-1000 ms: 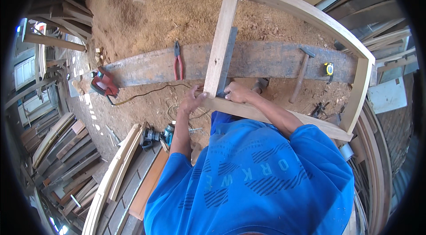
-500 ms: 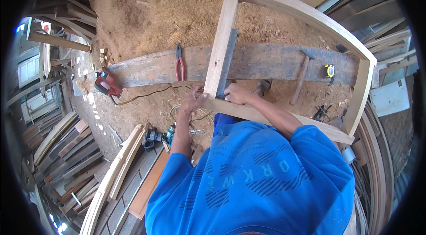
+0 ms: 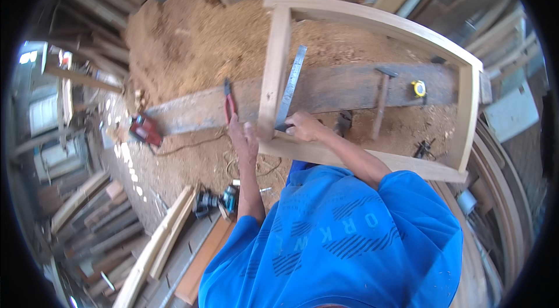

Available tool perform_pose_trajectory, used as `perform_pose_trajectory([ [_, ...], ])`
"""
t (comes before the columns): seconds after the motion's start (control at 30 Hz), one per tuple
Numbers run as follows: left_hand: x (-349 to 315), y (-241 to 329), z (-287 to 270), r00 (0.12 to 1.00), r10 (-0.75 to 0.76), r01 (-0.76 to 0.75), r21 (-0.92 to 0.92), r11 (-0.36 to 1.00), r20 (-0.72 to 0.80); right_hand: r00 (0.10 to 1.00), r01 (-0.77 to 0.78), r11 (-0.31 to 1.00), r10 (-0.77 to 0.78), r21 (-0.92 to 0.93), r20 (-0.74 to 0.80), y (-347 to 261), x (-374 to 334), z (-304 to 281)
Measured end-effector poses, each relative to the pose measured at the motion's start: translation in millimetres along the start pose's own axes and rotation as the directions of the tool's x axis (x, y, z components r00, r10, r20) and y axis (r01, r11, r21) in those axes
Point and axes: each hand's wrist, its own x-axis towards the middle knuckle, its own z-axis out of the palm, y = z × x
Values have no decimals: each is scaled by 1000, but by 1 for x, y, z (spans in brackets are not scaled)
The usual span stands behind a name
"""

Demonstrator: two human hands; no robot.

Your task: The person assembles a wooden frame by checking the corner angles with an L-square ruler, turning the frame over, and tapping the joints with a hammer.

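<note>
A pale wooden frame with a curved far rail lies across the plank bench. At its near left corner my right hand grips the dark stock of a try square. The metal blade of that square slants away, just inside the left rail. My left hand is to the left of this corner, somewhat blurred, with its fingers stretched forward. Its fingertips overlap the near end of the red-handled pliers; whether they touch is unclear.
On the plank bench are a hammer and a yellow tape measure. A red power tool sits at its left end, with a cord across the floor. A teal power tool is lower left. Sawdust and stacked boards surround the bench.
My left hand has left the frame corner and reached forward to the pliers' handles. The square's blade now shows its broad graduated face. The whole view has shifted somewhat.
</note>
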Motion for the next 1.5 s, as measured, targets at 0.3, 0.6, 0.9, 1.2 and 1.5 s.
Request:
perform_pose_trajectory([
  [0.3,30,161,30,853,-14,519,-847,118,521,819,45,984,-133,-170,-558,-85,-80,-88],
  [0.6,4,302,100,565,366,187,-547,816,739,393,-386,923,152,-12,-907,71,-306,-177],
  [0.9,-121,486,241,111,500,-99,-491,865,859,-245,-577,437,714,690,-656,317,-619,-144],
  [1.2,-202,606,308,-171,344,-45,-356,933,923,-76,-242,541,817,806,-571,367,-620,-118],
  [1.5,-210,637,316,-214,328,-71,-349,934,920,-58,-274,574,791,771,-609,367,-622,-120],
])
